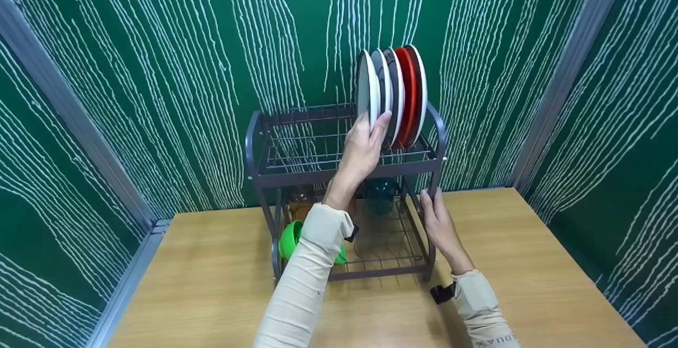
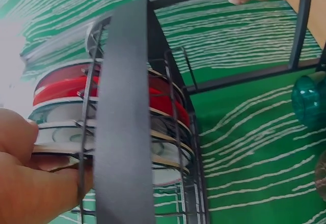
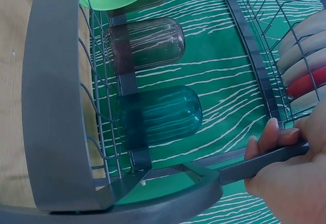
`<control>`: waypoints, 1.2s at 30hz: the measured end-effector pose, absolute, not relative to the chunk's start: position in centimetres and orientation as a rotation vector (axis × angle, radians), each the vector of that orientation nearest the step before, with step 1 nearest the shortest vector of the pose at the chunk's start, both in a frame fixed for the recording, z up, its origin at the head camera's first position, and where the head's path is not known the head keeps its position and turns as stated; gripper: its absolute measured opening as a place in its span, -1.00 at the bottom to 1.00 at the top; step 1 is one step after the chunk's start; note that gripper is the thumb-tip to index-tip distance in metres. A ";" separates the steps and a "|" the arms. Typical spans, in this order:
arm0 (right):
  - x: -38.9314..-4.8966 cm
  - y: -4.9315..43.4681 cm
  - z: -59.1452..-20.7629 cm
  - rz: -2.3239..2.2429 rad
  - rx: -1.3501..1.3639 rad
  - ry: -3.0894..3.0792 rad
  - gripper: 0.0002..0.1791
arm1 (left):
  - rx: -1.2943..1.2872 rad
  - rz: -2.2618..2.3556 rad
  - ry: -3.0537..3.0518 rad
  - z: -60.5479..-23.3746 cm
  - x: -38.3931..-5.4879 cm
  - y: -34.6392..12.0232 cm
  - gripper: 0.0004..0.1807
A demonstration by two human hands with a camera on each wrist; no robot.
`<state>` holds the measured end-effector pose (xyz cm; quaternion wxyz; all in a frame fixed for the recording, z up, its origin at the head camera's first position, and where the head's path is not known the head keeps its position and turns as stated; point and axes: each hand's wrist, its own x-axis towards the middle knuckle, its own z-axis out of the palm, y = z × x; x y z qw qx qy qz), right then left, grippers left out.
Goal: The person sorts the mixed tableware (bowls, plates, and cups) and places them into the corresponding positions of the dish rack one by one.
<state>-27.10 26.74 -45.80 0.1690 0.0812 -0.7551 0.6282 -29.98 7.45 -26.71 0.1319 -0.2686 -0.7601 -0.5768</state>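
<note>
On the upper tier of a dark metal two-tier dish rack (image 1: 347,170), several plates stand on edge in a row at the right, among them a red plate (image 1: 407,96). My left hand (image 1: 362,144) pinches the leftmost white plate (image 1: 372,88) by its near lower edge, thumb on the right side; whether a neighbouring plate is also in the grip I cannot tell. Lower down, my right hand (image 1: 438,223) grips the rack's right side post (image 3: 265,162), with the fingers curled round it in the right wrist view.
The lower tier holds a green bowl (image 1: 290,239), a teal glass (image 3: 160,114), a brownish clear glass (image 3: 147,43) and an amber glass (image 1: 301,202). The rack stands on a wooden table (image 1: 212,274), with green, white-streaked panels behind and at both sides.
</note>
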 end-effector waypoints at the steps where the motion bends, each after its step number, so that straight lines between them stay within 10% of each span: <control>1: -27.1 26.7 -45.8 1.789 0.234 -2.145 -0.61 | -0.781 -1.680 -2.221 -26.7 -30.1 7.4 -0.51; 23: -26.7 26.9 -46.2 1.808 0.188 -2.220 -0.31 | -0.649 -1.684 -2.277 -27.2 -30.1 7.8 -0.29; 36: -26.6 26.8 -45.4 1.749 0.183 -2.184 -0.61 | -0.683 -1.544 -1.993 -28.6 -27.8 7.0 -0.45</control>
